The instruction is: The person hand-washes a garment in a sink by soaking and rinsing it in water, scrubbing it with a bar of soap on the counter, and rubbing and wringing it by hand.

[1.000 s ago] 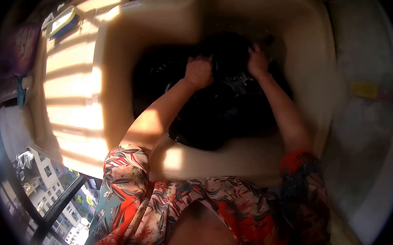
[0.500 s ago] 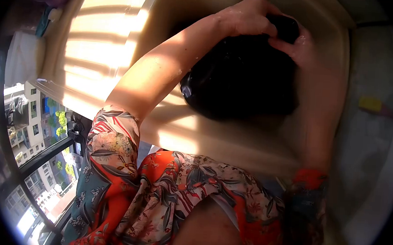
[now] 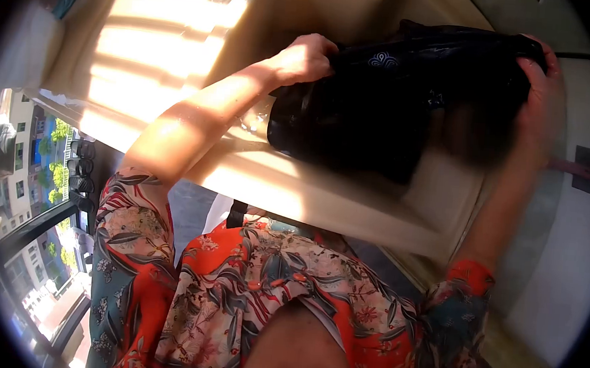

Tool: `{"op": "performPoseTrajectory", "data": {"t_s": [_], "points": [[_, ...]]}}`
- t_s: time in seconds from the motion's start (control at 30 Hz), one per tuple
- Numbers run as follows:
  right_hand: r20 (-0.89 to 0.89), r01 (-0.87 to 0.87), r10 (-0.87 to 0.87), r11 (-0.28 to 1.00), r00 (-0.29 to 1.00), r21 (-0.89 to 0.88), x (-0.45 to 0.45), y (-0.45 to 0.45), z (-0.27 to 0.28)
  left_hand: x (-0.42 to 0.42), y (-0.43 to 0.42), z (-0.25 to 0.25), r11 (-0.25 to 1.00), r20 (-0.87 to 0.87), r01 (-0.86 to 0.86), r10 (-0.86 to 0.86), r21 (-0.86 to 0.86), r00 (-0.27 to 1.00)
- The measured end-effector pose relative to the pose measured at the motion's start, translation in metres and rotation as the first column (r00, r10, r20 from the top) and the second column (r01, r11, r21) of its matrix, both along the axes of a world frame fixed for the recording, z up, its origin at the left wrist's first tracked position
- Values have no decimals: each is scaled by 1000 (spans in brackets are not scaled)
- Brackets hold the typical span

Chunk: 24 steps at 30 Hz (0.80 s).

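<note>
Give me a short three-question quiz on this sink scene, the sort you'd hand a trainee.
1. Which grips the black, shiny cloth? A) the left hand only; B) the right hand only; C) both hands; D) neither.
2. True or false: the small, pale swirl emblem on the cloth is nearer the right hand than the left.
3. Fill in the colour: the smooth, hard-walled sink below the cloth is ____.

Key: 1. C; 2. False; 3. beige.

Green trees (image 3: 57, 171) and pale buildings (image 3: 26, 158) showed beyond the dark window frame (image 3: 37, 226). At far right, a purple strip (image 3: 570, 167) crossed a dark rectangle (image 3: 587, 185).
</note>
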State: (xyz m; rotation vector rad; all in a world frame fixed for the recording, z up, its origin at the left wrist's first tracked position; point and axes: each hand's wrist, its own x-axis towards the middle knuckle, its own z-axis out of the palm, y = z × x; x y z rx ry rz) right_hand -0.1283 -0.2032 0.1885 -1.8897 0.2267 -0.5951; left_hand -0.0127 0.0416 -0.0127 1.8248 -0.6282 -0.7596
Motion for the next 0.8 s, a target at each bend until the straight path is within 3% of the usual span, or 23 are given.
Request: {"op": "performPoseTrajectory", "data": {"t_s": [0.07, 0.13, 0.2, 0.23, 0.27, 0.33, 0.4, 0.43, 0.47, 0.53, 0.6, 0.63, 0.67, 0.73, 0.77, 0.8], "points": [[45, 89, -87, 995, 995, -48, -10, -14, 24, 6, 14, 54, 996, 17, -86, 86, 6, 996], [127, 195, -182, 975, 975, -105, -15, -20, 45, 33, 16, 55, 987, 68, -13, 25, -162, 997], [258, 376, -341, 921, 904, -100, -17, 6, 63, 49, 14, 62, 939, 179, -17, 83, -342, 980], [317, 461, -414, 883, 853, -87, -17, 22, 66, 27, 31, 133, 1000, 88, 29, -29, 5, 996], [326, 492, -451, 869, 831, -53, -16, 33, 64, 32, 18, 99, 968, 121, -166, 190, -187, 974], [341, 550, -522, 835, 782, 17, -17, 46, 61, 36, 8, 86, 865, 169, -104, 211, -491, 963], [251, 456, -436, 890, 864, -25, -15, 2, 66, 29, 12, 90, 955, 354, -240, 288, -174, 890], [181, 355, -337, 932, 924, -73, -11, -32, 72, 31, 16, 84, 961, 550, -275, 218, 22, 806], [146, 303, -292, 951, 945, -60, -12, -62, 70, 36, 13, 60, 962, 638, -271, 230, -34, 735], [74, 203, -200, 979, 977, -31, -6, -77, 65, 19, 10, 48, 975, 636, -220, 144, 41, 758], [49, 181, -183, 983, 982, 33, 4, -86, 62, -8, 0, 49, 989, 299, -95, 56, 116, 953], [44, 165, -168, 985, 985, 56, 8, -87, 61, -17, -9, 48, 974, 443, 44, -142, 224, 885], [53, 139, -142, 989, 988, 59, 11, -85, 57, -25, -20, 18, 996, 612, 76, -92, 52, 786], [59, 101, -104, 994, 993, 46, 13, -76, 53, -47, -36, 15, 943, 509, 211, -318, 258, 800], [58, 88, -89, 996, 994, 29, 15, -70, 51, -58, -41, 21, 951, 531, 225, -305, 212, 790], [42, 71, -72, 997, 996, 38, 16, -69, 50, -66, -51, 29, 934, 472, 200, -325, 296, 819]]}}
